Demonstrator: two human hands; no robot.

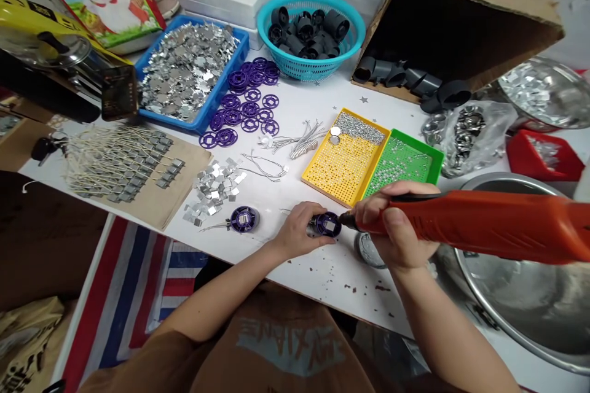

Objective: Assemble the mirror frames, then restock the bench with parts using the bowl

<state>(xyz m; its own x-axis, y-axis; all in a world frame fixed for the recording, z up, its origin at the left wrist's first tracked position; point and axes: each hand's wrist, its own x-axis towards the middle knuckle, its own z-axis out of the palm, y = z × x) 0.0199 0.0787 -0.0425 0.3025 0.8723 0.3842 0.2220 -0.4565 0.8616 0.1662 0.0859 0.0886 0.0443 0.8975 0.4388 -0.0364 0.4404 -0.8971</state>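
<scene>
My left hand (297, 233) is closed around a small dark round housing with a purple spoked ring (328, 216) on top, holding it on the white table. In my right hand (405, 242) is an orange-red electric screwdriver (498, 227), held nearly level. Its black tip is at the ring's right edge; whether it touches a screw I cannot tell. A similar purple-ringed housing (244, 219) with wires sits left of my left hand. Silver square plates (216, 187) lie loose behind it. Under the screwdriver, a round clear-sided container (369, 250) is partly hidden.
Yellow (318, 187) and green (433, 166) trays hold small metal pieces. Behind are purple rings (250, 109), a blue tray (203, 123) of plates and a turquoise basket (308, 67) of black housings. Wired parts (133, 163) lie left; a steel bowl (520, 319) stands right.
</scene>
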